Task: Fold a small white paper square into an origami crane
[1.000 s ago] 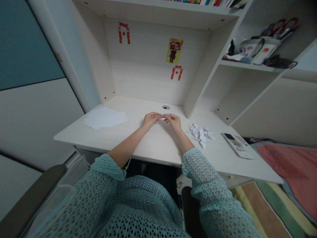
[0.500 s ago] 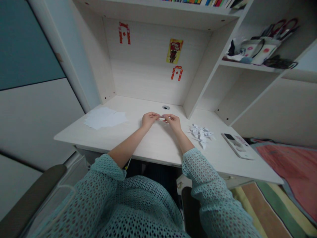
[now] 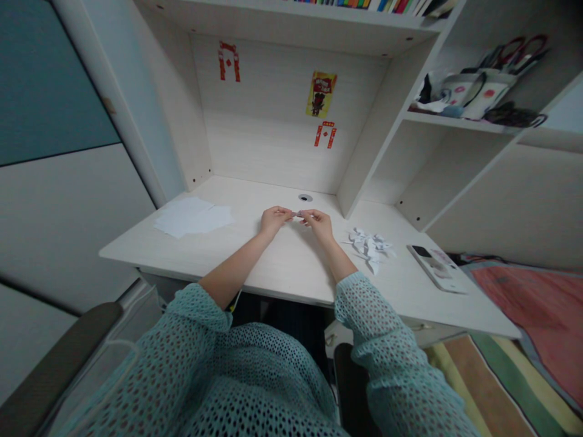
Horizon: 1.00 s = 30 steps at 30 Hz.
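Head view, looking down over pale wood-grain desk [image 3: 291,267] set in a white shelving alcove. Left hand [image 3: 272,220] and right hand [image 3: 319,223] meet above the middle of the desktop, fingertips pinched from either side onto one small folded piece of white paper [image 3: 299,213]; the piece sits between the two hands, just above the desk surface, too small to make out its fold. Both forearms rest across the near desk edge, teal open-knit sleeves pushed back. Loose stack of flat white paper sheets [image 3: 193,216] lies well to the left of the hands. Small heap of folded white paper shapes [image 3: 370,244] lies just right of the right hand, not touching it. White remote control [image 3: 436,267] lies further right, near the desk's right edge. Round cable hole [image 3: 305,197] is just behind the hands. Mugs holding scissors [image 3: 483,85] stand on the right-hand shelf.
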Each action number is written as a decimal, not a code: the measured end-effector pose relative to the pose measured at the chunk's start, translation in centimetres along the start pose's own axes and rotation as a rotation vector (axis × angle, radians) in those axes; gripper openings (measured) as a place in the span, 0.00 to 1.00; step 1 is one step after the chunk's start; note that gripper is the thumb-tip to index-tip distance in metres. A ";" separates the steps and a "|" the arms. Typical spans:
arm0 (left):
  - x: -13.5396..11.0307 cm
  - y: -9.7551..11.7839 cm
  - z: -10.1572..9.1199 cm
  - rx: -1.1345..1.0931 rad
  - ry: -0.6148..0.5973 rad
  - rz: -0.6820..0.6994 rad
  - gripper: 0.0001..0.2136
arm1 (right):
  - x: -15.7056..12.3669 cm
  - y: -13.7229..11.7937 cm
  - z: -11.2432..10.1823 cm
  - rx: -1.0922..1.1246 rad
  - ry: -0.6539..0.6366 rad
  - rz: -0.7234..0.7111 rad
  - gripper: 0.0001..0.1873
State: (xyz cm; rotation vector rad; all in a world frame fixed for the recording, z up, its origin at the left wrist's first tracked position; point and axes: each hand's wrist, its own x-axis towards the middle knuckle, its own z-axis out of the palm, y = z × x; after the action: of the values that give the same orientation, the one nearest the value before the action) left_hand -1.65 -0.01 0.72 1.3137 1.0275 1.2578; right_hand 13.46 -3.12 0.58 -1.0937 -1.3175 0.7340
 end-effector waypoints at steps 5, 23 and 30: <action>-0.1 0.2 0.0 0.018 -0.005 -0.003 0.12 | 0.0 -0.1 -0.1 0.000 0.014 0.006 0.22; 0.1 -0.6 0.1 0.016 -0.057 0.124 0.12 | -0.1 -0.1 0.1 -0.007 -0.005 -0.016 0.22; 0.1 -0.4 0.0 0.002 -0.117 0.090 0.12 | 0.0 0.1 -0.1 0.014 0.010 -0.018 0.20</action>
State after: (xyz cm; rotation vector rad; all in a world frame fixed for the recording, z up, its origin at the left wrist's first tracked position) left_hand -1.60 0.14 0.30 1.4314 0.8968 1.2311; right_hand 13.54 -3.11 0.51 -1.0717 -1.3100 0.7224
